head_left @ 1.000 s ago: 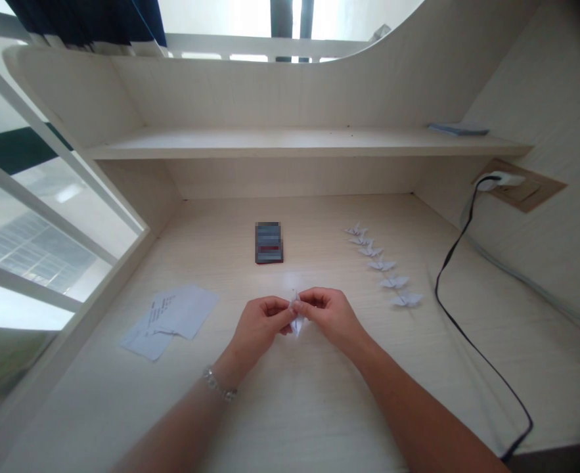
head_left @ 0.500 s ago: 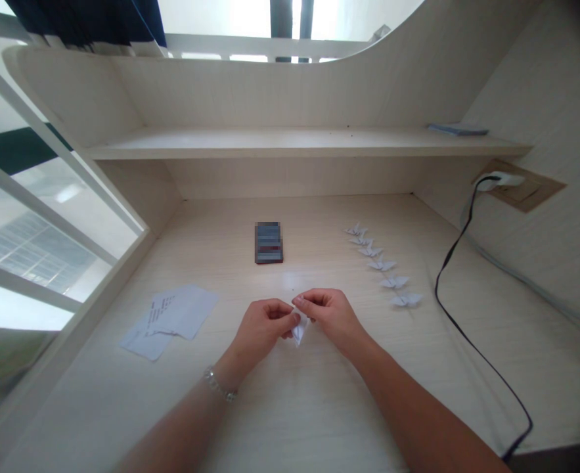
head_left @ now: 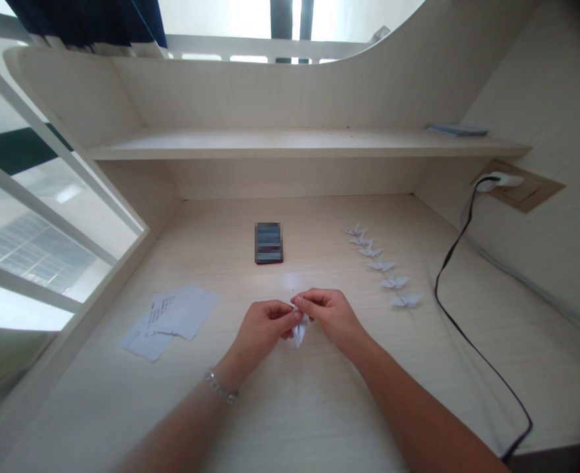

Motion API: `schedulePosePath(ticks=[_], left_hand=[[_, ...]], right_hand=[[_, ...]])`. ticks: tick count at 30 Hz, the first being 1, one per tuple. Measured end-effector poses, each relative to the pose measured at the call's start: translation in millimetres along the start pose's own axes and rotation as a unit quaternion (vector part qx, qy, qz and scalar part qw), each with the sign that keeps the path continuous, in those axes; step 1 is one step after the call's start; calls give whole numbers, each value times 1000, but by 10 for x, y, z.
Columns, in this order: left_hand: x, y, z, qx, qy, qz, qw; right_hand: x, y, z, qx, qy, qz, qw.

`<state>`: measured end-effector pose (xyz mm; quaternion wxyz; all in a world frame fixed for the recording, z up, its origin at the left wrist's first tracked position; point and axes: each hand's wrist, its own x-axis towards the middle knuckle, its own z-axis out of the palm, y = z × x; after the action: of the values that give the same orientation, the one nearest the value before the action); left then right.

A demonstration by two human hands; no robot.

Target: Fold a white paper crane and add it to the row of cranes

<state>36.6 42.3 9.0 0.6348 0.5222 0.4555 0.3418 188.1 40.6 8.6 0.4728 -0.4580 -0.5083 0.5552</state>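
Between my two hands, over the middle of the desk, is a small piece of folded white paper (head_left: 299, 334), its pointed end hanging downward. My left hand (head_left: 268, 323) pinches it between thumb and fingers from the left. From the other side, my right hand (head_left: 330, 311) is closed with thumb and forefinger pressed at the paper's upper part. The fingers hide much of the folds. To the right of my hands, several folded paper cranes (head_left: 395, 282) lie in a slanting row on the desktop.
Loose white sheets (head_left: 185, 311), one with print, lie at the left. A dark rectangular device (head_left: 268, 243) with a blurred face is behind my hands. A black cable (head_left: 440, 282) runs from a wall socket (head_left: 526, 187) down the right side. Above is a shelf (head_left: 270, 141) with a thin stack on it.
Almost nothing differs. Both hands keep hold of the folded paper in the same place, with only a very slight shift of the fingers.
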Motion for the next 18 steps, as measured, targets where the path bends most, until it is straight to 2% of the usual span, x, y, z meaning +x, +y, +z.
schedulePosePath(ticks=[18], left_hand=[[0,-10,-7,19,18,6,1000]], right_hand=[[21,67,-1,14,-1,9,1000]])
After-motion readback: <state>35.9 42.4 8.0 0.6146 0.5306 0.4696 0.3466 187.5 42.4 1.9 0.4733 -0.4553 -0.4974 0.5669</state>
